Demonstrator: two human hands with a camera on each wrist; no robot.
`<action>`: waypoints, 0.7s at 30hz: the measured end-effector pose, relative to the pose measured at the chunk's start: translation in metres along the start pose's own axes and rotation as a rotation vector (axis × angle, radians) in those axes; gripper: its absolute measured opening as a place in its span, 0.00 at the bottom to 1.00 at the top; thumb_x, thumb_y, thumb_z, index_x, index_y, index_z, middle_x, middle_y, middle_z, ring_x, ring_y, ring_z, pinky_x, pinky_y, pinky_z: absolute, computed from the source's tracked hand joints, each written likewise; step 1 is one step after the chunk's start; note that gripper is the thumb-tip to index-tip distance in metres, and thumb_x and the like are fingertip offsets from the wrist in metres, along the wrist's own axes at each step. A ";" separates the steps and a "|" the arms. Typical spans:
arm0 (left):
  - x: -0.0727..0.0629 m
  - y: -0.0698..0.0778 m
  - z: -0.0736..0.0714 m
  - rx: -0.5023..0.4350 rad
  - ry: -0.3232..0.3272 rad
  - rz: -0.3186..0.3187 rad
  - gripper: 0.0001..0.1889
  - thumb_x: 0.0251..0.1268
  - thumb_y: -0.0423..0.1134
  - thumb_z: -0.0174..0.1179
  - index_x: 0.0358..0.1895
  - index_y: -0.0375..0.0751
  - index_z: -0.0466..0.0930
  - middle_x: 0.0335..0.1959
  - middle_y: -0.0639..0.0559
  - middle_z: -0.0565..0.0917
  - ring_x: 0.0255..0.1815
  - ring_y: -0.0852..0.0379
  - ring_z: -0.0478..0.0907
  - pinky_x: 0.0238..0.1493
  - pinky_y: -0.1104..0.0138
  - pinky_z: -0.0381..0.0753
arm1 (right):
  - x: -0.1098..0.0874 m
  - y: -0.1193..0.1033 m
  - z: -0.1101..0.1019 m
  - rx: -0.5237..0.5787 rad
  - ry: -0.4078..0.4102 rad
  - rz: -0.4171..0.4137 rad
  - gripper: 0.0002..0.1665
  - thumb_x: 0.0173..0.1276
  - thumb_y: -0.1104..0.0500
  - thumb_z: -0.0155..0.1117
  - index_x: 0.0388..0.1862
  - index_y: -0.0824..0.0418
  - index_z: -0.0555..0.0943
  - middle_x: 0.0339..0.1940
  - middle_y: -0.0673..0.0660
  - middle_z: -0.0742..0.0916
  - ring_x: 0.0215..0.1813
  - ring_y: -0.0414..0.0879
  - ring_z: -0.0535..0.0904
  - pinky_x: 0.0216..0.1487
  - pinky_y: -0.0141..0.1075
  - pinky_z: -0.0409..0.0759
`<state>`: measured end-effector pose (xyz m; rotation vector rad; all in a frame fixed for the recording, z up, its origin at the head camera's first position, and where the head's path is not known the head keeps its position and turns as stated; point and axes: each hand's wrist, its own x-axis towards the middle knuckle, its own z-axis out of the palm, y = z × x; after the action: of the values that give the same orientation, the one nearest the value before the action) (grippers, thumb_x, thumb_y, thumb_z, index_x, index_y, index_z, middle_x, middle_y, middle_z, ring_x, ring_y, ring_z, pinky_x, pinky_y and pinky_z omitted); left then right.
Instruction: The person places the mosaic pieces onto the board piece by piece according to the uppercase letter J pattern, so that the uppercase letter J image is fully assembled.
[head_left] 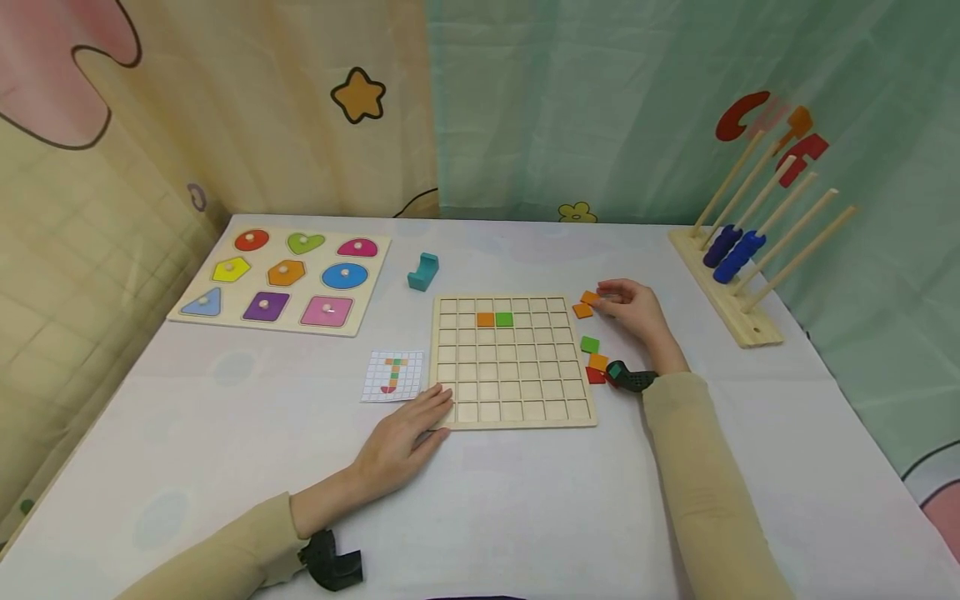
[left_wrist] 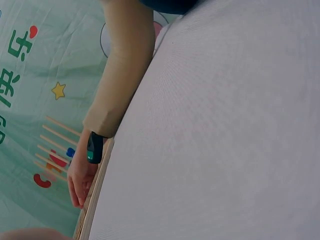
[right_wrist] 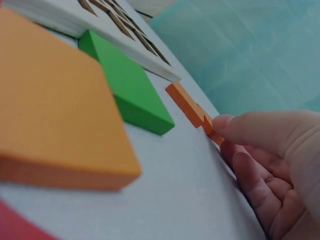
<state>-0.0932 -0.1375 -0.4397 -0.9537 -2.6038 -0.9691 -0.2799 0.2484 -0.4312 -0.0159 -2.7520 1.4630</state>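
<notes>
A wooden grid board (head_left: 514, 428) lies mid-table, with an orange square tile (head_left: 486, 319) and a green square tile (head_left: 504, 319) side by side in one of its upper rows. My left hand (head_left: 401, 446) rests, fingers extended, on the board's lower left corner. Beyond the board's right edge, my right hand (head_left: 633, 312) pinches an orange tile (head_left: 590, 297) between thumb and fingers at the table surface. Right beside it lies another orange tile (right_wrist: 185, 104). Closer to me are a green tile (right_wrist: 127, 85), an orange tile (right_wrist: 60, 115) and a red piece (head_left: 595, 376).
A pattern card (head_left: 393, 376) showing a coloured J-like figure lies left of the board. Farther back are a knobbed shape puzzle (head_left: 315, 302) and a teal block (head_left: 423, 272). A peg stand (head_left: 757, 329) with dark blue pieces on its rods stands at the right. Curtains hang behind the table.
</notes>
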 end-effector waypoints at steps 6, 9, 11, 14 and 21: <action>0.000 0.000 0.000 0.001 -0.004 -0.005 0.22 0.63 0.36 0.60 0.59 0.30 0.74 0.63 0.44 0.72 0.68 0.50 0.63 0.63 0.55 0.67 | 0.000 0.000 0.001 -0.042 0.007 0.005 0.26 0.63 0.54 0.66 0.58 0.63 0.76 0.55 0.61 0.81 0.46 0.50 0.77 0.47 0.35 0.77; 0.000 0.000 0.000 -0.002 -0.007 -0.009 0.22 0.63 0.36 0.60 0.59 0.30 0.74 0.63 0.44 0.72 0.68 0.50 0.63 0.63 0.55 0.67 | 0.000 -0.001 0.001 -0.043 0.007 0.013 0.25 0.62 0.55 0.67 0.57 0.63 0.76 0.54 0.61 0.81 0.46 0.51 0.77 0.50 0.39 0.77; 0.000 0.000 0.000 -0.001 -0.008 -0.011 0.22 0.63 0.36 0.60 0.59 0.30 0.74 0.63 0.44 0.72 0.68 0.50 0.63 0.63 0.55 0.67 | 0.000 -0.002 0.001 -0.050 0.007 0.011 0.25 0.62 0.55 0.67 0.57 0.63 0.77 0.54 0.61 0.81 0.45 0.50 0.77 0.49 0.39 0.77; -0.001 0.000 0.001 0.004 -0.008 -0.011 0.22 0.63 0.35 0.60 0.59 0.30 0.74 0.63 0.44 0.72 0.68 0.49 0.63 0.63 0.54 0.66 | -0.001 -0.005 0.001 -0.064 0.009 0.008 0.24 0.62 0.55 0.67 0.55 0.64 0.78 0.52 0.61 0.82 0.44 0.49 0.77 0.47 0.37 0.77; -0.001 0.000 0.001 -0.001 -0.005 -0.010 0.22 0.63 0.35 0.60 0.59 0.30 0.74 0.63 0.44 0.72 0.68 0.49 0.63 0.63 0.54 0.66 | 0.000 -0.010 0.001 -0.094 -0.029 0.028 0.23 0.63 0.59 0.64 0.57 0.64 0.76 0.54 0.63 0.80 0.47 0.54 0.76 0.48 0.41 0.78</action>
<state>-0.0929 -0.1373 -0.4406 -0.9454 -2.6153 -0.9714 -0.2796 0.2420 -0.4232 -0.0359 -2.8527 1.3500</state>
